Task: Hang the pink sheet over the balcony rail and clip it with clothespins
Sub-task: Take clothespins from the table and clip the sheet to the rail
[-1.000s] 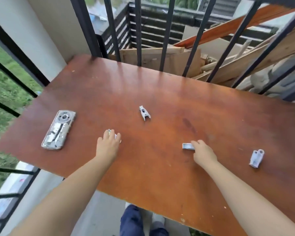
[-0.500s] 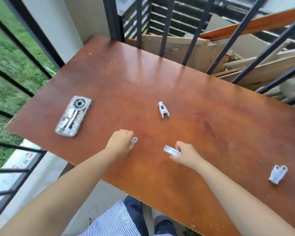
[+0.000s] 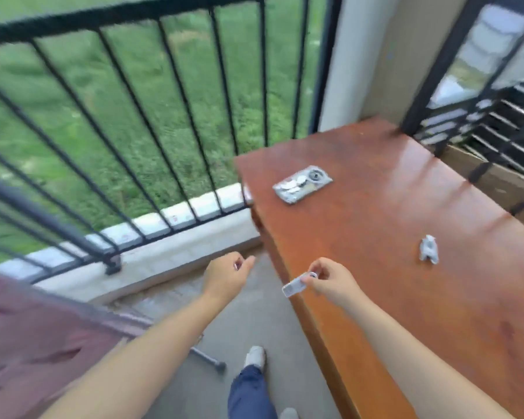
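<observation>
The pink sheet (image 3: 34,334) hangs at the lower left, draped over what looks like the near stretch of the black balcony rail (image 3: 43,219). My left hand (image 3: 226,275) is closed around a small clothespin, only a sliver of it showing between the fingers. My right hand (image 3: 330,281) pinches a white clothespin (image 3: 294,285) just off the edge of the wooden table (image 3: 390,297). Another white clothespin (image 3: 428,249) lies on the table to the right of my hands.
A silver metal plate (image 3: 303,184) rests near the table's far left corner. The railing runs along the left, with grass beyond and a low concrete curb (image 3: 170,258) at its foot. My leg and shoe (image 3: 254,358) stand on the balcony floor.
Both hands lifted their clothespins off the table and pulled back toward me. My view swung left, bringing the railing and the pink sheet into sight.
</observation>
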Demonstrator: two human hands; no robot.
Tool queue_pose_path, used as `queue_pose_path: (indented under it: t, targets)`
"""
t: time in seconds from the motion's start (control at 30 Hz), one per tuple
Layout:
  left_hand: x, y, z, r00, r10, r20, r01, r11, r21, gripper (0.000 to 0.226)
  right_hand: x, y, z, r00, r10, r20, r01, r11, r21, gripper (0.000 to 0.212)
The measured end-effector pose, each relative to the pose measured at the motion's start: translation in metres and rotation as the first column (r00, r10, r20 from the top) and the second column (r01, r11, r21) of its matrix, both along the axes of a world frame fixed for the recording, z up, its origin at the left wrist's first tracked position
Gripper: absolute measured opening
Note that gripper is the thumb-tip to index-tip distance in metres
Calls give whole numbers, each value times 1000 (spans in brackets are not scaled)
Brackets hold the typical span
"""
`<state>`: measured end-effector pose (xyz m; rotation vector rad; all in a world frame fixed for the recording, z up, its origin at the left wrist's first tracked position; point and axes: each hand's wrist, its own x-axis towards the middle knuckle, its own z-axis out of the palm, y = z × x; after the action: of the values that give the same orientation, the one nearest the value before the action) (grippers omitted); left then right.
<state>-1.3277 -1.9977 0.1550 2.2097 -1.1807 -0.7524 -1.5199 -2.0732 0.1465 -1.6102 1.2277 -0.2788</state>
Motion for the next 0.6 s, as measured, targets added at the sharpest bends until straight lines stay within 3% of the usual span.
queue_pose_path:
  t: [0.17,0.3,0.4,0.5,0.6]
  targets:
    - [76,83,31,957,182,227,-194,980,32,26,81,30,21,977,183,107,-184,983,4,21]
    - [130,160,78,858,294,422,-225,952,-205,47,158,56,49,943,314,112,-317,948,6,32]
    - [170,210,119,695,335,636,-175,937,-302,43,212,85,72,906,416,81,-412,909,-69,27]
    - [210,244,162,482,263,836,-136,965,-225,38,266,116,99,873,478,93,-462,873,-154,9]
    - [250,254,197,303,146,942,-52,989,-137,36,320,140,117,841,530,114,-508,844,-174,20]
